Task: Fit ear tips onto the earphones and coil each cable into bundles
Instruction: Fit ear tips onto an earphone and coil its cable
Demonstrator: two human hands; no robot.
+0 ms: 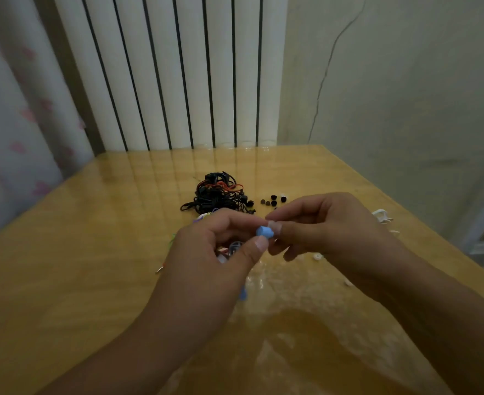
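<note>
My left hand (221, 249) pinches a blue earbud (264, 232) between thumb and forefinger above the table. My right hand (323, 223) meets it from the right, its thumb and forefinger pinching a small pale ear tip (273, 224) against the earbud. The blue cable (235, 247) is bunched under my left palm, and a second blue earbud (243, 293) hangs below, blurred. A tangled heap of black and red earphones (216, 195) lies behind my hands. Several loose dark ear tips (273, 200) sit to its right.
The glossy wooden table (92, 252) ends at a white radiator (178, 72) and a curtain at the left. White earphones (382, 216) lie by the right edge. A white ear tip (317, 255) and a metal plug (159, 270) rest near my hands.
</note>
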